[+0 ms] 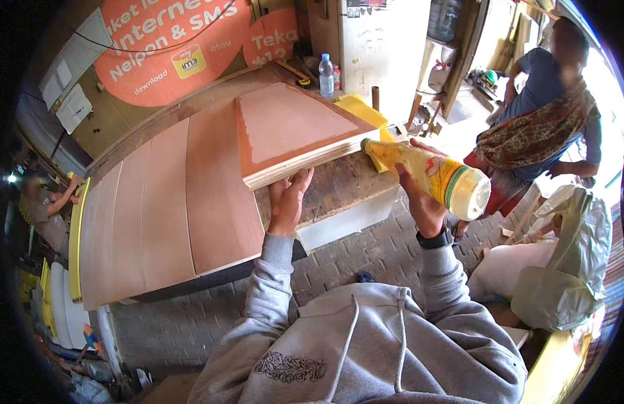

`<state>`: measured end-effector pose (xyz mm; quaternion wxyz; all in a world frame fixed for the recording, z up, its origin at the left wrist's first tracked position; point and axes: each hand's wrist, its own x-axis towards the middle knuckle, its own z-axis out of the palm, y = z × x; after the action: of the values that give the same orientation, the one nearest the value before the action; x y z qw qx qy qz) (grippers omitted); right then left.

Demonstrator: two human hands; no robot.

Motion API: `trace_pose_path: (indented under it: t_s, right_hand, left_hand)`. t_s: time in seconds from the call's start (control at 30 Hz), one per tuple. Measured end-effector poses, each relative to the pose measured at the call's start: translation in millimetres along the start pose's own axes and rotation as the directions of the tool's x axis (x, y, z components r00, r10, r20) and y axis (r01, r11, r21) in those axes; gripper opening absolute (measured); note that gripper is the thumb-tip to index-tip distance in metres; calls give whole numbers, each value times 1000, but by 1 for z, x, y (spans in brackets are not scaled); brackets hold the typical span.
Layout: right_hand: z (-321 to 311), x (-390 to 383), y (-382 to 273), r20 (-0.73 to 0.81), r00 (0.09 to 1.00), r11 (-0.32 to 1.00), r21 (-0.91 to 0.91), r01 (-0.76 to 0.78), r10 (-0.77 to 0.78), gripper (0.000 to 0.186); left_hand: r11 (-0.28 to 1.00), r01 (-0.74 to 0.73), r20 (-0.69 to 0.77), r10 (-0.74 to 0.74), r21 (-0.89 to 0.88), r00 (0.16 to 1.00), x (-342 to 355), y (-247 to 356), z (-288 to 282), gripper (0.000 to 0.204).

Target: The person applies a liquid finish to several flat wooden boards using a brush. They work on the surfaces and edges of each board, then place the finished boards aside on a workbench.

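Left hand (290, 202): up against the front lower edge of the stack of boards (305, 131), palm partly turned up, fingers bent and close together. I see contact at the edge, but the fingertips go out of sight under the wood, so I can't tell whether it grips or only supports.

Right hand (423, 198): closed around the plastic bottle (430, 172), thumb on the near left side, some fingers showing over the far side, the rest hidden from me. Dark watch or band (434, 239) on that wrist. Bottle is yellowish and see-through, with coloured bands near its base; it lies tilted well over, base toward my camera, narrow dark tip pointing left at the stack's right corner. Tip and corner nearly meet in my view; touching or just apart, I can't say.

Stack: several thin layers, pinkish top face, darker reddish-brown strip along its edges. It sits at the worktable (332, 192), near side by the left hand. Left of it, reddish-brown panels (167, 195) lie side by side. Yellow sheet (359, 111) just beyond the right corner, clear bottle with a blue cap (326, 75) farther back. A person in a dark blue shirt (538, 87) is off to the right, well apart from both hands.
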<state>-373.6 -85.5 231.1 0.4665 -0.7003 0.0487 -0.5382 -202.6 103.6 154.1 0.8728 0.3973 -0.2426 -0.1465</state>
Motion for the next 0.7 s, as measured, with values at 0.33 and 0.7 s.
trace_pose_path:
  t_s: [0.33,0.7]
  right_hand:
    - [10,41,4,-63,994,996,11,91,-90,46]
    - [7,55,4,-40,991,991,20,130,-129,37]
  left_hand:
    - [994,-81,4,81,75,997,31,28,19,37]
    - [983,-130,7,130,131,991,48,36,46,37]
